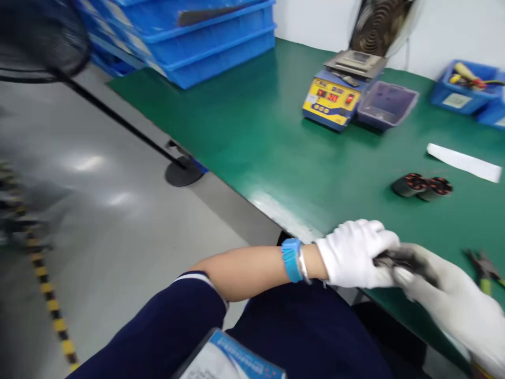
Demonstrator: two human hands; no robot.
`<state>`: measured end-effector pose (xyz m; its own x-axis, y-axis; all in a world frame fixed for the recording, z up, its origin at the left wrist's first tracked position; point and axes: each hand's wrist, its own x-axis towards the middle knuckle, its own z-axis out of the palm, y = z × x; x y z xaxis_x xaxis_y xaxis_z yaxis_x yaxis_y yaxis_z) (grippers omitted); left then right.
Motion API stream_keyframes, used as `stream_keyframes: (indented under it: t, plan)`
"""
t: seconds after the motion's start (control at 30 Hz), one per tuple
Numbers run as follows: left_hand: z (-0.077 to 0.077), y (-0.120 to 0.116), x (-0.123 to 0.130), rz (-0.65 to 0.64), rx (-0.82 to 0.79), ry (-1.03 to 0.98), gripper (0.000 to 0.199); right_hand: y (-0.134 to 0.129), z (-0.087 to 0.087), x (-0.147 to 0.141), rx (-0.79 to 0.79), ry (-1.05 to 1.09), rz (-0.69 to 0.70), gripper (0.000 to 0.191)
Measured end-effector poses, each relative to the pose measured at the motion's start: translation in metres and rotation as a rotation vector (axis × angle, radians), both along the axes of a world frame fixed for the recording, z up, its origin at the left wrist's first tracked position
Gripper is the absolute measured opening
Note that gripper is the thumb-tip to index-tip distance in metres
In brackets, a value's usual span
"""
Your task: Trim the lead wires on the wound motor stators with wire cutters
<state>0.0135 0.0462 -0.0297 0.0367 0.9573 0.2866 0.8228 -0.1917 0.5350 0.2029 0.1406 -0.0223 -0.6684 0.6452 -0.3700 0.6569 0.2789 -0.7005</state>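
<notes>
Forearm [248, 268] nearly level, gloved left hand [357, 255] knuckles-up at four o'clock, meeting gloved right hand [445, 287], angled in from four o'clock; grip of both clenched around a blurred dark item [384, 260], near two cylinders [422, 187] on table [252, 142], three o'clock.

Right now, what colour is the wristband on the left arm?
Light blue, clearest in the head view.

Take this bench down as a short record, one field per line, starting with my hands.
left hand: white glove, meeting the right hand
held between them: small dark item, too blurred to identify
beside right hand: green-handled pliers
further back: two dark cylinders, white strip
machine: red digits lit, purple tray alongside
</notes>
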Motion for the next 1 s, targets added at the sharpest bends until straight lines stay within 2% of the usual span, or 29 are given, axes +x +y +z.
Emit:
stream_keyframes:
  t: [0.1, 0.27, 0.43, 0.53, 0.63, 0.93, 1.0]
  plan:
    - [-0.003, 0.003, -0.003, -0.081, 0.012, -0.106, 0.014, -0.01, 0.014, -0.019, -0.217, 0.023, -0.115, 0.032]
    - [-0.004, 0.004, -0.004, -0.088, -0.06, -0.285, 0.012, -0.017, 0.016, -0.019, -0.292, 0.12, -0.24, 0.024]
    - [-0.004, 0.003, 0.0, -0.117, -0.052, -0.323, 0.008, -0.009, 0.016, -0.008, -0.455, 0.247, -0.173, 0.042]
    - [-0.007, 0.003, 0.001, -0.114, -0.044, -0.294, 0.007, -0.007, 0.016, -0.009, -0.576, 0.205, -0.102, 0.041]
    - [-0.009, 0.003, 0.002, -0.114, -0.039, -0.266, 0.007, -0.009, 0.016, -0.015, -0.583, 0.129, -0.066, 0.032]
    - [-0.005, 0.003, 0.006, -0.069, -0.045, -0.197, 0.005, -0.009, 0.011, -0.022, -0.623, 0.159, -0.099, 0.035]
    - [-0.001, -0.001, 0.004, -0.079, -0.059, -0.197, 0.011, -0.009, 0.011, -0.024, -0.623, 0.167, -0.127, 0.034]
